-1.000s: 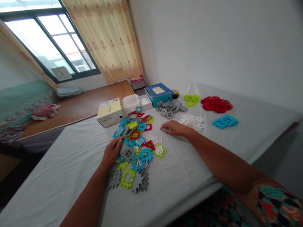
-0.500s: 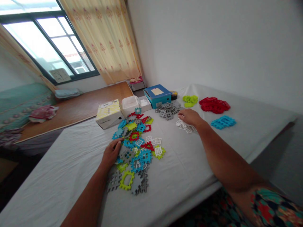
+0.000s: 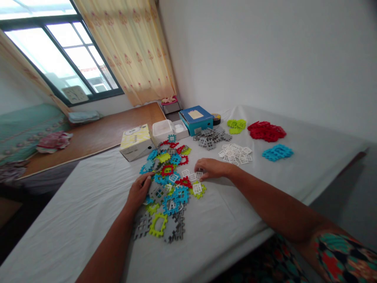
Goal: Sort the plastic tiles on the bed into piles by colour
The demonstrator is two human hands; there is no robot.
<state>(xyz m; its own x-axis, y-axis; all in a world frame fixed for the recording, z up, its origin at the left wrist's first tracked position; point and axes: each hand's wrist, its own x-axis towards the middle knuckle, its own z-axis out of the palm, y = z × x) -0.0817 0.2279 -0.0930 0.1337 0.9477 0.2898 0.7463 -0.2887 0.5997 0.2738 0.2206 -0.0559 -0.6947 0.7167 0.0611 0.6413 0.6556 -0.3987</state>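
A mixed pile of plastic interlocking building pieces [image 3: 180,193] in blue, red, lime green, grey and white spreads over the sheet. At its left edge rests my left hand [image 3: 139,191], fingers stretched out and touching the pieces, holding nothing I can see. My right hand [image 3: 212,169] is at the pile's right side. Its fingers are curved and apart around a small white window-frame piece [image 3: 199,175] lying flat; contact is hard to make out. Another white window piece [image 3: 197,188] lies on a lime green one close by. A separate heap of white window pieces [image 3: 235,153] lies beyond my right hand.
Sorted heaps of grey pieces [image 3: 210,137], lime green pieces [image 3: 236,125], red pieces [image 3: 266,131] and blue pieces [image 3: 277,152] lie farther back. A yellow box [image 3: 137,142], a white container [image 3: 163,129], a blue box [image 3: 196,119] and a tape roll [image 3: 216,118] stand behind.
My right hand has moved left and nearer, from the white heap to the mixed pile. The white heap now shows fully. My left hand has stayed in place.
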